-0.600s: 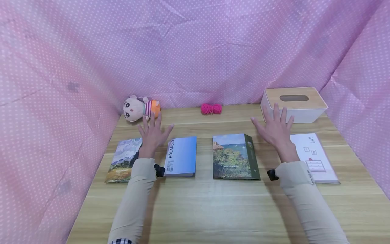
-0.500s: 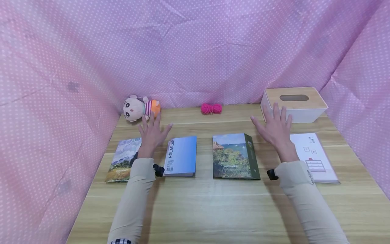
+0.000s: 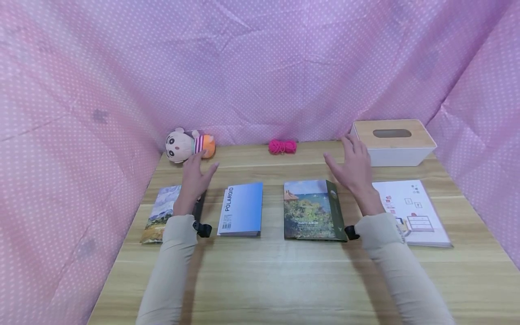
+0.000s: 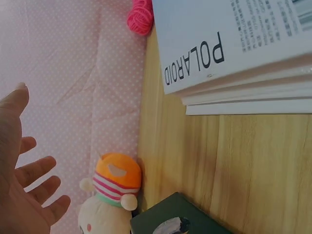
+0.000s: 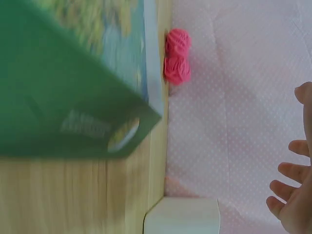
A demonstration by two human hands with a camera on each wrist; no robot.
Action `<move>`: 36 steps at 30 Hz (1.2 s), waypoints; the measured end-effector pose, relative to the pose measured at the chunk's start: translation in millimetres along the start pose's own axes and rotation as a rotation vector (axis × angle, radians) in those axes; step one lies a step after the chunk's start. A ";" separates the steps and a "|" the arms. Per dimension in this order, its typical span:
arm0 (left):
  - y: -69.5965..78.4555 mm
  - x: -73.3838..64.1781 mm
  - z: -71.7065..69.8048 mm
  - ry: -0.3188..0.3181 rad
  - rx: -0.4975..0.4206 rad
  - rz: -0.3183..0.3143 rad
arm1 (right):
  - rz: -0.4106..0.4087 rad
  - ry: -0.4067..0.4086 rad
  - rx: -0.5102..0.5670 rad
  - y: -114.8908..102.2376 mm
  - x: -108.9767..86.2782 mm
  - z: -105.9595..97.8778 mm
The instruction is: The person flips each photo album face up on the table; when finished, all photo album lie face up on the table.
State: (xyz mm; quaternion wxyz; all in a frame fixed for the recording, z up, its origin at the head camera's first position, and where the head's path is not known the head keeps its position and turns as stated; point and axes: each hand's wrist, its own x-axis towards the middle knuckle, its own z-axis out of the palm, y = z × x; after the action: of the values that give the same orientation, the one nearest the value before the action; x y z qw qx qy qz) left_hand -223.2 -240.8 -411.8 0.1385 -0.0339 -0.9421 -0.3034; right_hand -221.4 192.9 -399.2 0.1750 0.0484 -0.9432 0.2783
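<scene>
My left hand [image 3: 192, 183] hovers above the table with thumb spread from the fingers, holding nothing. Below it lies a photo album with a painted field cover [image 3: 159, 216], partly hidden by the hand and sleeve. Just to its right is a blue album marked POLAROID [image 3: 243, 210]. My right hand [image 3: 355, 169] hangs in the air, thumb apart, also holding nothing. It is between a green-spined photo album with a seaside garden cover [image 3: 308, 210] and a white booklet with line drawings [image 3: 418, 212], which the right sleeve partly covers.
A plush doll [image 3: 180, 145] in orange shorts lies at the back left. A pink yarn skein [image 3: 282, 146] lies at the back middle. A white tissue box [image 3: 400, 155] with a wooden lid stands at the back right. Pink dotted cloth [image 3: 260, 67] hangs behind the table.
Both hands have shifted left and drawn slightly back, and their spread fingers have come closer together. More of the white booklet shows. The albums have stayed in place.
</scene>
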 end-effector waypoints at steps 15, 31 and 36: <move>-30.9 -20.6 -27.8 -0.002 -0.173 -0.128 | -0.159 -0.040 0.141 -69.1 0.9 60.0; -86.0 -48.1 -55.9 -0.062 -0.192 -0.218 | -0.138 -0.266 0.268 -151.4 -30.5 135.5; -101.8 -62.3 -67.7 -0.063 -0.167 -0.257 | -0.156 -0.336 0.310 -182.4 -44.0 149.7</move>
State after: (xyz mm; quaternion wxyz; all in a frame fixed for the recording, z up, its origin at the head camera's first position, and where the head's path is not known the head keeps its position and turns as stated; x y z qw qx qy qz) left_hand -162.1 -361.7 -433.9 0.0655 0.0662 -0.9141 -0.3948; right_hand -191.3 -41.8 -439.5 0.0270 0.1932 -0.8984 0.3935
